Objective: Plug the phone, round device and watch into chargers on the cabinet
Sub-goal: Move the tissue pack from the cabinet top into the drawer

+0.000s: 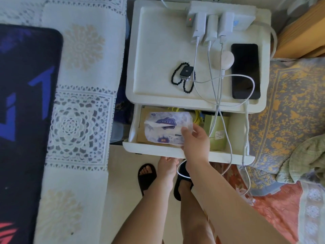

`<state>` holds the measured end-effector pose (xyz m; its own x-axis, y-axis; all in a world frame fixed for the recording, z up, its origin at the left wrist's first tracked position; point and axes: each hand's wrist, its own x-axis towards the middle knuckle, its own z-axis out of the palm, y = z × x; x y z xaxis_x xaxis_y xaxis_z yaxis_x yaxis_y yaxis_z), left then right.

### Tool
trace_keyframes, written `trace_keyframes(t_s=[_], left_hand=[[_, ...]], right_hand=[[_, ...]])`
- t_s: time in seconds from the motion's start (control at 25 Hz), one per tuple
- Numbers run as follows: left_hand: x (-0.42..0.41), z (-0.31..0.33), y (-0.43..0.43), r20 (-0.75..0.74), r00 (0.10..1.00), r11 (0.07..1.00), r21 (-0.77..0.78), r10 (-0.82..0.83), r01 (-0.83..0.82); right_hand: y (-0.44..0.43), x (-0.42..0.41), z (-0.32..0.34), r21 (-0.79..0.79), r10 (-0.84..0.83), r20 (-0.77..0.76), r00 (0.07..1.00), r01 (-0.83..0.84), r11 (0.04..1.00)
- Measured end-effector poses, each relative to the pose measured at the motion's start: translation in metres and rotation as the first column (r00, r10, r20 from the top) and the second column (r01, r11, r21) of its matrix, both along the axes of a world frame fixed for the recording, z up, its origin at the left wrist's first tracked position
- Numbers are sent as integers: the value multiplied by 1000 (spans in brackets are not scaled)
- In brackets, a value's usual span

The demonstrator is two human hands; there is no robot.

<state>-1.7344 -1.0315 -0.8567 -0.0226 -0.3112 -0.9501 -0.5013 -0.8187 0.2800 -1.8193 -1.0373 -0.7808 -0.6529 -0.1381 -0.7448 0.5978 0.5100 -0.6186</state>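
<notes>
On the white cabinet top point(158, 50) lie a black phone point(245, 71) at the right, a white round device point(223, 60) beside it, and a small black watch point(186, 72) on a ring of black beads. Three white chargers point(212, 27) sit in a power strip point(228, 13) at the back, and their white cables point(217, 95) trail across the top and down over the open drawer point(158, 150). My right hand point(195, 140) grips a tissue pack point(165, 129) inside the drawer. My left hand point(167, 166) holds the drawer's front edge from below.
The drawer also holds a green box point(218, 132), brown paper and a yellow cable point(197, 115). A lace-covered surface point(79, 103) with a dark mat point(24, 120) lies left. Patterned bedding point(284, 111) is right. My feet in black slippers point(146, 176) stand on the floor below.
</notes>
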Motion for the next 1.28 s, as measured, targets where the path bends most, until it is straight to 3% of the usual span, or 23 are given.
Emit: trace_keyframes(t_s=[0.24,0.56,0.72,0.96,1.28], left_hand=[[-1,-2,-3,0,1000,1000,26,-2,2],[2,-8,-2,-28,999,999,11,-33,33],[-5,-4,-3,-56,998,999,-33,8,-10],[-26,-10,-20,-97,995,997,-73,23,-30],[-63,-23,-56,-167,984,991,-128,-56,35]], right_hand=[[-17,-8,-18,66,13,73,997,-18,998],[-25,-12,-17,72,242,105,965,-250,966],[-11,-15,6,71,323,13,946,-323,944],[28,-4,32,3,233,-169,958,-236,972],[63,-5,29,41,160,-217,963,-154,987]])
